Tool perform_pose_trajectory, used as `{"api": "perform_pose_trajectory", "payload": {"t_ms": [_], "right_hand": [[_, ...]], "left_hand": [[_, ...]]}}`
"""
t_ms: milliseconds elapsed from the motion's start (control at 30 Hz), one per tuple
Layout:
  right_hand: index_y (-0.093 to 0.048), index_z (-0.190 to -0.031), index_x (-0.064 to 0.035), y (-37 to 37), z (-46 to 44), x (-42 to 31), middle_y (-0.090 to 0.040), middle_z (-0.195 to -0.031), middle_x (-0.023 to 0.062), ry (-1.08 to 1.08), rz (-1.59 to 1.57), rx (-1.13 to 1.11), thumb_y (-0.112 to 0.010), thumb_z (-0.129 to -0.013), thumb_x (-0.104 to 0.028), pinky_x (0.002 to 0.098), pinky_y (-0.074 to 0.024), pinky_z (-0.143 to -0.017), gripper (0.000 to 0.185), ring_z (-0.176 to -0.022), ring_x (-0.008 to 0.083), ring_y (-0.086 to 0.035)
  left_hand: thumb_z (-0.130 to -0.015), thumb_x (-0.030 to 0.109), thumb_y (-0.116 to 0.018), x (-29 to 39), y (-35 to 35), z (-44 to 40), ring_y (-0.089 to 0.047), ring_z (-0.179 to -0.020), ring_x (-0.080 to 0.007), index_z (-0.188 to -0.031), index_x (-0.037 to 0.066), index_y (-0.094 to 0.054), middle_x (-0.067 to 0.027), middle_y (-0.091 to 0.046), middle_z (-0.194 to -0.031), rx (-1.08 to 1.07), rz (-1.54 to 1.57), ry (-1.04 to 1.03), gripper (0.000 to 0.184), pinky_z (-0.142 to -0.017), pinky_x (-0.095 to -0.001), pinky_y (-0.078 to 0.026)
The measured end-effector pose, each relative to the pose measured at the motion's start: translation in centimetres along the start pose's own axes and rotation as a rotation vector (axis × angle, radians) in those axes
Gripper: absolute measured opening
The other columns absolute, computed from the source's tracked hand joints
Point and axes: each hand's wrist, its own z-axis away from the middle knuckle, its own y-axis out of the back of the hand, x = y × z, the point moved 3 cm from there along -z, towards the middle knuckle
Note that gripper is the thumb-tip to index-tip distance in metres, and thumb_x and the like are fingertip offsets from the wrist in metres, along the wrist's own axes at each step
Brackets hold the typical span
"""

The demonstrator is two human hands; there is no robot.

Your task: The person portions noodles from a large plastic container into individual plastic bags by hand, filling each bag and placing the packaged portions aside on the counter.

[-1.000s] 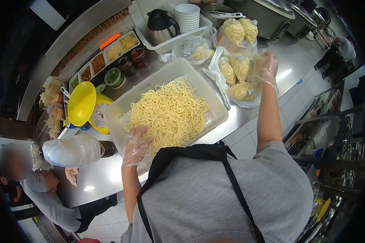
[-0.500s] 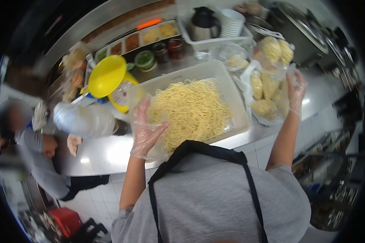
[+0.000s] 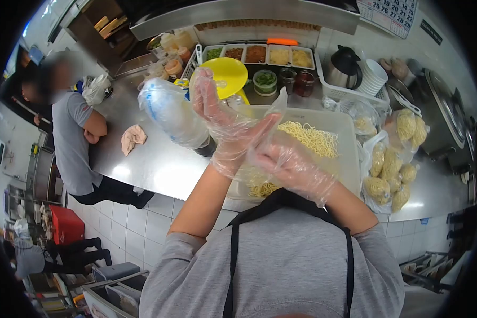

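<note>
My left hand (image 3: 225,124), in a clear plastic glove, is raised over the left side of the noodle tub (image 3: 350,175), its fingers and thumb spread. My right hand (image 3: 297,167), gloved too, crosses in front of the tub with curled fingers against the base of my left thumb, pinching the loose plastic of the left glove. Yellow noodles (image 3: 312,138) lie in the tub, partly hidden behind both hands. To the right of the tub, bagged noodle portions (image 3: 392,161) rest in and around an open white plastic bag.
A yellow scale bowl (image 3: 225,74), ingredient trays (image 3: 257,54) and sauce jars (image 3: 303,83) stand behind the tub. A plastic-wrapped container (image 3: 172,114) and a cloth (image 3: 133,139) are on the left. A co-worker (image 3: 74,143) stands at the counter's left end, arms folded.
My right hand has left the bagged noodles and come across to my left hand, which has risen from the tub. The view has turned left, and several more bagged portions show at the right.
</note>
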Motion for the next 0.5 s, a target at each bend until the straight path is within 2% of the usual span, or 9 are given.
{"api": "perform_pose_trajectory", "payload": {"t_ms": [33,100,167,233,300,367,400,433,500], "right_hand": [[-0.058,-0.092,-0.0021,-0.3,-0.4,0.3,-0.058,-0.086,0.0082,0.009,0.001,-0.006,-0.06,-0.082,-0.018,0.0337,-0.0429,-0.077,0.019,-0.083,0.0225,-0.055],[-0.059,-0.09,-0.0029,-0.8,-1.0,0.5,-0.056,-0.084,0.0128,0.245,0.226,0.089,-0.059,-0.083,-0.016,0.0371,-0.0426,-0.074,0.015,-0.08,0.0289,-0.054],[-0.059,-0.089,-0.0035,0.1,-0.7,-0.2,-0.056,-0.084,0.0128,0.313,0.189,0.165,-0.06,-0.082,-0.016,0.0378,-0.0427,-0.075,0.014,-0.08,0.0301,-0.054],[-0.059,-0.088,-0.0041,1.1,-0.7,-1.2,-0.056,-0.085,0.0127,0.406,0.148,0.216,-0.06,-0.081,-0.015,0.0385,-0.0427,-0.075,0.013,-0.081,0.0314,-0.054],[-0.058,-0.086,-0.0039,0.9,-0.6,-1.7,-0.055,-0.08,0.0111,0.383,0.363,0.172,-0.06,-0.08,-0.015,0.0385,-0.0427,-0.072,0.013,-0.078,0.0311,-0.054],[-0.057,-0.084,-0.0039,-0.4,-0.5,-1.5,-0.054,-0.078,0.0107,0.468,0.366,0.162,-0.06,-0.079,-0.014,0.0383,-0.0424,-0.07,0.012,-0.075,0.0307,-0.053],[-0.057,-0.082,-0.0038,-0.9,-0.6,-1.3,-0.052,-0.075,0.0103,0.534,0.374,0.169,-0.06,-0.079,-0.014,0.0381,-0.0421,-0.068,0.011,-0.073,0.0304,-0.052],[-0.057,-0.082,-0.0038,-1.5,-0.9,-0.6,-0.052,-0.075,0.0103,0.542,0.376,0.168,-0.06,-0.079,-0.014,0.0381,-0.0421,-0.068,0.011,-0.073,0.0304,-0.052],[-0.057,-0.079,-0.0038,-2.2,-1.4,0.6,-0.05,-0.072,0.0106,0.522,0.228,0.167,-0.06,-0.08,-0.017,0.0374,-0.0411,-0.064,0.013,-0.069,0.0293,-0.05]], "left_hand": [[-0.062,0.05,-0.077,-0.6,0.3,0.3,-0.027,-0.127,-0.0317,-0.138,0.005,-0.018,-0.0159,-0.025,-0.137,0.057,0.024,0.023,0.106,-0.104,-0.0442,-0.025],[-0.062,0.05,-0.077,-1.3,1.1,-0.1,-0.029,-0.124,-0.0345,-0.136,0.005,-0.023,-0.017,-0.027,-0.135,0.117,0.045,0.041,0.102,-0.102,-0.046,-0.027],[-0.066,0.047,-0.077,-1.1,1.9,-1.2,-0.027,-0.127,-0.0327,-0.137,0.004,-0.022,-0.017,-0.029,-0.134,-0.047,0.025,-0.126,0.099,-0.103,-0.0446,-0.027],[-0.066,0.045,-0.077,-0.3,2.1,-1.8,-0.028,-0.126,-0.0328,-0.136,0.004,-0.024,-0.0175,-0.03,-0.133,-0.057,-0.01,-0.214,0.097,-0.103,-0.0443,-0.028],[-0.066,0.043,-0.077,0.3,2.0,-2.0,-0.029,-0.126,-0.0329,-0.136,0.005,-0.025,-0.0179,-0.03,-0.132,-0.084,-0.047,-0.295,0.095,-0.103,-0.044,-0.028],[-0.066,0.041,-0.077,-0.1,1.4,-2.2,-0.031,-0.125,-0.0332,-0.136,0.005,-0.025,-0.0181,-0.031,-0.131,-0.097,-0.097,-0.144,0.094,-0.102,-0.0436,-0.029],[-0.069,0.046,-0.071,-0.3,1.1,-2.4,-0.034,-0.122,-0.0327,-0.136,0.007,-0.029,-0.0149,-0.031,-0.135,-0.007,-0.039,-0.092,0.088,-0.097,-0.0478,-0.03],[-0.069,0.046,-0.071,-0.2,1.2,-2.6,-0.034,-0.122,-0.0327,-0.136,0.007,-0.029,-0.0149,-0.031,-0.135,-0.001,-0.044,-0.096,0.088,-0.097,-0.0478,-0.03],[-0.069,0.045,-0.071,-0.1,1.9,-3.0,-0.036,-0.121,-0.0317,-0.134,0.006,-0.032,-0.0147,-0.035,-0.132,0.087,0.055,0.101,0.085,-0.097,-0.0481,-0.03]]}}
